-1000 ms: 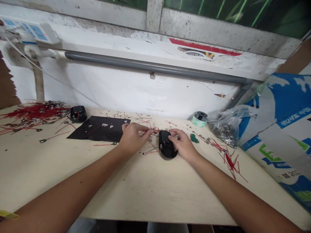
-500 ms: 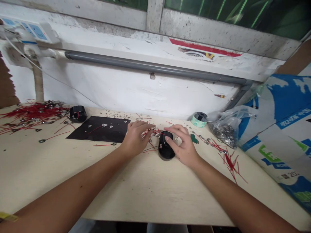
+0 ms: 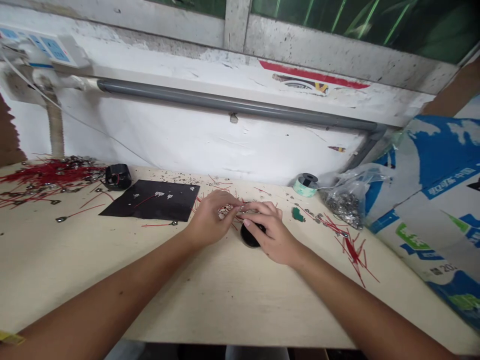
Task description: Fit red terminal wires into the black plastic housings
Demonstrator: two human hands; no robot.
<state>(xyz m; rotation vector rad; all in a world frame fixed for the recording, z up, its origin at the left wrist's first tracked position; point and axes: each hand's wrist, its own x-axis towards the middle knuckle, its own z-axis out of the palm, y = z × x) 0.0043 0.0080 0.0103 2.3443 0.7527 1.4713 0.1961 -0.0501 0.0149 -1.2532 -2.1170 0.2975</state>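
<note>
My left hand (image 3: 210, 219) is closed in a pinch, with thumb and forefinger on a thin red wire that seems to end in a small metal piece; the detail is too small to be sure. The fingertips of my right hand (image 3: 273, 231) meet those of the left at the same spot, so what they pinch is hidden. Under the right hand stands a black oval plastic housing (image 3: 250, 238), its upper part covered by the fingers. Loose red wires and small metal parts lie on the table behind both hands.
A black sheet (image 3: 150, 212) with a few metal tabs lies left. Beyond it are a second black housing (image 3: 117, 177) and a heap of red-wired parts (image 3: 56, 172). At right are a spool (image 3: 305, 185), a bag of metal parts (image 3: 343, 202), red wires (image 3: 353, 250) and a large carton (image 3: 431, 210).
My right hand has moved left until its fingertips meet the left hand's, and now covers more of the black housing. The red wire stretched between the hands is now mostly hidden.
</note>
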